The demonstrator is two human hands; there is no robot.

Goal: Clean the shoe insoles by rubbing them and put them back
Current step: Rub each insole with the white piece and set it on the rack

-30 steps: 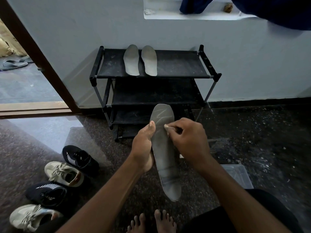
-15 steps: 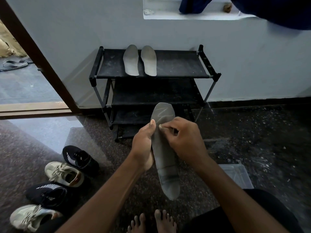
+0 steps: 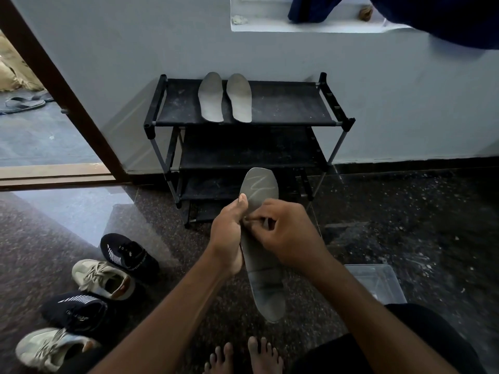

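Gripping the grey insole [image 3: 263, 287] by its left edge, the left hand [image 3: 229, 236] keeps the thumb on the upper face and holds it in the air at the centre of the view, with the toe end toward 12 o'clock. The right hand [image 3: 286, 233] has curled fingers that pinch a small pale piece [image 3: 247, 218] against the insole surface; it is too small to name.

I judge the rubbing step is in the middle. Two other insoles [image 3: 211, 97] lie side by side on the top shelf of the black shoe rack [image 3: 283, 103], at 12 o'clock from the hands; whether they are already cleaned I cannot tell. Four sneakers [image 3: 104, 278] stand on the floor at 8 o'clock, and a fourth insole is not visible. The putting back seems still to be done for all of them. A clear plastic box [image 3: 378, 282] sits at 4 o'clock.
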